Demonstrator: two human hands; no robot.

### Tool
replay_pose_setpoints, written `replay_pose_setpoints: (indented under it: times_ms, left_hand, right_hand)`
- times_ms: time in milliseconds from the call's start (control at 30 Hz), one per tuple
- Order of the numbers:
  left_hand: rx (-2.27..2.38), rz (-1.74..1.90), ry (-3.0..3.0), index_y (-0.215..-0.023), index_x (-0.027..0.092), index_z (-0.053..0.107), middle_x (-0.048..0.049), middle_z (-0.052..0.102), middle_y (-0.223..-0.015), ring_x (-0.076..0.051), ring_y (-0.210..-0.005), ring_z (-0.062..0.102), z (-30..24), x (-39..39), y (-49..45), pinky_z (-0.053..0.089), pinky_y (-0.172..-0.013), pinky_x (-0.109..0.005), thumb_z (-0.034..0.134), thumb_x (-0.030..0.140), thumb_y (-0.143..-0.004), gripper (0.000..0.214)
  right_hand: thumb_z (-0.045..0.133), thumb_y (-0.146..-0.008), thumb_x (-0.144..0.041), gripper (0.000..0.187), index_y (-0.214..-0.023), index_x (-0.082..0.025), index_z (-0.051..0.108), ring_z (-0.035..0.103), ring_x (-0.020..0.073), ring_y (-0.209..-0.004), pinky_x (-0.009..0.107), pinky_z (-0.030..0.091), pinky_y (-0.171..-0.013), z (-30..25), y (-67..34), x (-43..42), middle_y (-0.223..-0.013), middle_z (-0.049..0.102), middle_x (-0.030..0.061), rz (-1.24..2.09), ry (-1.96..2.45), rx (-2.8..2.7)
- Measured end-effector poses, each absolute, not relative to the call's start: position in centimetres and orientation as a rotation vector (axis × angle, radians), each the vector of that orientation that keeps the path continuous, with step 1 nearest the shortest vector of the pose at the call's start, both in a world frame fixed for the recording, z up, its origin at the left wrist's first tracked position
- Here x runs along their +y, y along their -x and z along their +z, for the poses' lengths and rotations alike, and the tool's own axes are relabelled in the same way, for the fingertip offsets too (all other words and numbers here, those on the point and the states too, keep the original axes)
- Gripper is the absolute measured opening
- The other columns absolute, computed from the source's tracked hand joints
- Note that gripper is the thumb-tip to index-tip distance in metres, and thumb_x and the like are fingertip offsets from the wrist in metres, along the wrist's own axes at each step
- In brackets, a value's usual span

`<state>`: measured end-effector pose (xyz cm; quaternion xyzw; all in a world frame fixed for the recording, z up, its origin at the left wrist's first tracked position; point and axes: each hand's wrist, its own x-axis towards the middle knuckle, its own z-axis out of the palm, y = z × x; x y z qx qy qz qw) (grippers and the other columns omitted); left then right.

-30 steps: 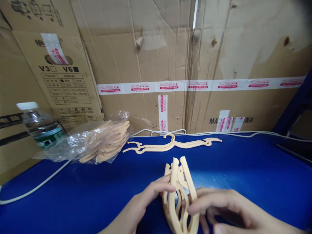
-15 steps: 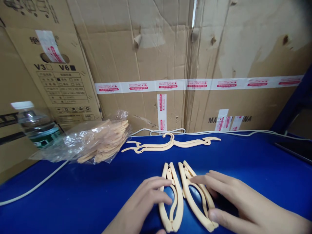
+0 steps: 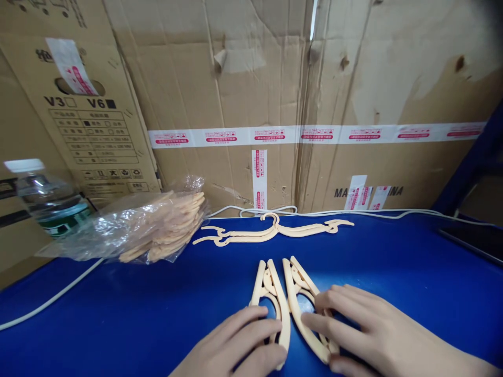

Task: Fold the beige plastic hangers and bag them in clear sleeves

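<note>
Two cream plastic folding hangers, folded up, lie side by side on the blue table, their upper ends pointing away from me. My left hand (image 3: 239, 343) is closed over the left folded hanger (image 3: 285, 327), its fingers across the lower half; the thumb is hidden. On the right folded hanger (image 3: 310, 332), my right hand (image 3: 363, 327) has its fingers curled over the outer arm and its thumb near the lower end. Beyond both lies an unfolded hanger (image 3: 245, 236) with a hook in the middle and clips at its ends.
A clear plastic bag (image 3: 106, 222) of cream pieces lies at the left, beside a water bottle (image 3: 49, 201). Cardboard (image 3: 228, 99) stands along the back. A white cable (image 3: 58, 301) crosses the table, and a dark flat device (image 3: 475, 243) lies far right.
Both hands have moved down the folded hangers towards me, and their fingers now curl over them more. The view has shifted slightly.
</note>
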<state>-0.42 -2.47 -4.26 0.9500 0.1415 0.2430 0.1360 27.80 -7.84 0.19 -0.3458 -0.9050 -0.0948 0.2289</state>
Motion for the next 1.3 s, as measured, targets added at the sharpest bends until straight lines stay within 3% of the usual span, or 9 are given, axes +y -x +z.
replay_pose_setpoints:
  times_ms: [267, 633, 733, 900, 1100, 1300]
  left_hand:
    - [0.509, 0.676, -2.673, -0.129, 0.026, 0.059, -0.0098, 0.066, -0.131, -0.028, -0.129, 0.054, -2.6, -2.8, 0.2, 0.038, -0.114, -0.041, 0.053, 0.03, -0.099, 0.031]
    - [0.613, 0.649, -2.691, -0.133, 0.028, 0.058, -0.0063, 0.061, -0.14, -0.031, -0.136, 0.047, -1.8, -3.1, 0.3, 0.036, -0.115, -0.047, 0.064, 0.025, -0.088, 0.045]
    - [0.661, 0.682, -2.744, -0.131, 0.03, 0.059, -0.0074, 0.061, -0.139, -0.032, -0.131, 0.052, -2.2, -3.2, 0.4, 0.042, -0.11, -0.045, 0.063, 0.027, -0.091, 0.04]
    - [0.681, 0.738, -2.81, -0.125, 0.031, 0.063, -0.0055, 0.065, -0.133, -0.026, -0.126, 0.057, -2.7, -3.1, 0.3, 0.046, -0.106, -0.035, 0.047, 0.018, -0.1, 0.032]
    - [0.577, 0.602, -2.788, -0.135, 0.029, 0.057, -0.011, 0.06, -0.14, -0.029, -0.131, 0.053, -1.8, -2.8, 0.6, 0.047, -0.105, -0.036, 0.054, 0.02, -0.097, 0.039]
    - [0.623, 0.689, -2.715, -0.132, 0.03, 0.059, -0.0095, 0.061, -0.137, -0.029, -0.134, 0.05, -2.4, -2.9, 0.4, 0.047, -0.105, -0.038, 0.053, 0.015, -0.094, 0.042]
  right_hand:
    - [0.04, -0.102, -0.024, 0.031, -0.119, -0.019, 0.064, 0.07, 0.0218, -0.09, 0.029, 0.059, -0.074, 1.1, -27.3, -8.2, -0.101, 0.071, 0.0119, -0.272, 1.046, -2.511]
    - [0.051, -0.1, -0.031, 0.018, -0.09, -0.02, 0.061, 0.062, 0.0181, -0.071, 0.027, 0.052, -0.062, 0.7, -27.7, -8.0, -0.082, 0.066, 0.0041, -0.003, 1.143, -2.429]
    - [0.05, -0.1, -0.028, 0.016, -0.096, -0.02, 0.064, 0.062, 0.0196, -0.075, 0.029, 0.052, -0.067, 0.8, -27.7, -8.1, -0.081, 0.067, 0.0039, -0.131, 1.095, -2.443]
    - [0.051, -0.098, -0.024, 0.017, -0.103, -0.022, 0.067, 0.066, 0.0204, -0.084, 0.03, 0.053, -0.078, 1.3, -27.7, -8.2, -0.087, 0.071, 0.0058, -0.164, 1.071, -2.499]
    - [0.058, -0.092, -0.02, 0.025, -0.115, -0.022, 0.066, 0.066, 0.0219, -0.094, 0.032, 0.055, -0.085, 1.5, -27.7, -8.1, -0.099, 0.072, 0.0064, -0.189, 1.08, -2.543]
    - [0.058, -0.091, -0.02, 0.021, -0.111, -0.019, 0.067, 0.067, 0.0231, -0.093, 0.035, 0.056, -0.085, 1.4, -27.7, -8.1, -0.098, 0.071, 0.0074, -0.208, 1.089, -2.561]
